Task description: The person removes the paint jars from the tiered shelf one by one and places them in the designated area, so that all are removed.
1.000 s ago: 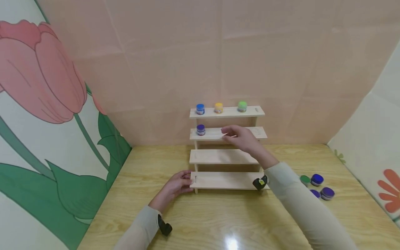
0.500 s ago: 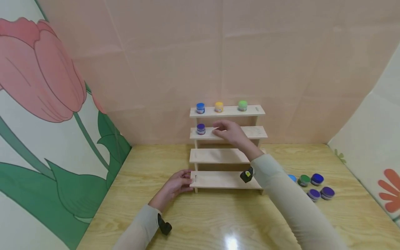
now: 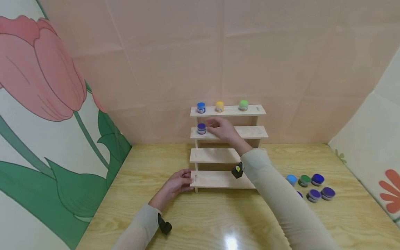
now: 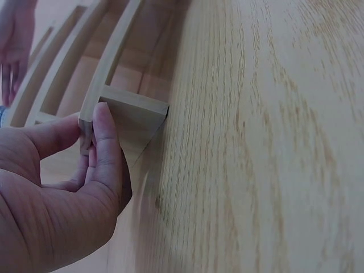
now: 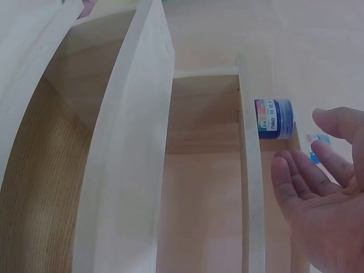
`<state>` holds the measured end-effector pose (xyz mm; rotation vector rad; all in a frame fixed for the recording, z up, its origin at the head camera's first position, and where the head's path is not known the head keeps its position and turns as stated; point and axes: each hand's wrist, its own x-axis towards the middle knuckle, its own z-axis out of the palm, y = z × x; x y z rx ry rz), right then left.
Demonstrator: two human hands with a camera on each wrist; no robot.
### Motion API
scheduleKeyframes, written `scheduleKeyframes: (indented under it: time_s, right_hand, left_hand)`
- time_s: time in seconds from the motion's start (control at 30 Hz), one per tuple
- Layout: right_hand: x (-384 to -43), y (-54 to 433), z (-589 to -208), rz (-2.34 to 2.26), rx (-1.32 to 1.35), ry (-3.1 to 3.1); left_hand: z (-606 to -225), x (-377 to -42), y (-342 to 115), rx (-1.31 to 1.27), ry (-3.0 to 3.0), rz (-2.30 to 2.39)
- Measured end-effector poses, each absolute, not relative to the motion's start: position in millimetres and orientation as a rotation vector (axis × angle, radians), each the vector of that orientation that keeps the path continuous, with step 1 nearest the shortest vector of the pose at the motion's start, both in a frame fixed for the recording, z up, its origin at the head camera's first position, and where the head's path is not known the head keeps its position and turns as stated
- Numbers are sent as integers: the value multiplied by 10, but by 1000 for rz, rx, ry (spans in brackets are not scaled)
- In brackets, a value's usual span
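A tiered wooden rack [image 3: 218, 178] with four stepped boards stands on the table. My left hand [image 3: 177, 183] pinches the left end of its lowest board between thumb and fingers, plain in the left wrist view [image 4: 74, 199]. On the second board from the top sits a purple-lidded paint jar [image 3: 201, 129]. My right hand [image 3: 223, 129] is just right of that jar, fingers loosely bent and holding nothing. The right wrist view shows a gap between the fingers and the jar [image 5: 275, 119].
Along the top board stand a blue jar [image 3: 201, 108], a yellow jar [image 3: 219, 107] and a green jar [image 3: 243, 106]. Several more jars, among them a dark green jar [image 3: 304, 180], lie right of the rack, partly behind my right sleeve. A pinkish backdrop [image 3: 168, 69] rises behind.
My right hand has moved left along the second board to the purple-lidded jar, and its sleeve now uncovers more jars on the right. The left hand keeps its hold on the rack.
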<state>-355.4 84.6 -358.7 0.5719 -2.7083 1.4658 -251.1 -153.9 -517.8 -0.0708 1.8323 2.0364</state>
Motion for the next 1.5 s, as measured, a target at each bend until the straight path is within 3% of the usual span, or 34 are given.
scheduleKeyframes:
  time_s: [1.5]
  right_hand:
    - [-3705, 530, -3648, 1426, 515, -2781]
  left_hand:
    - [-5143, -2494, -1535, -74, 1824, 2041]
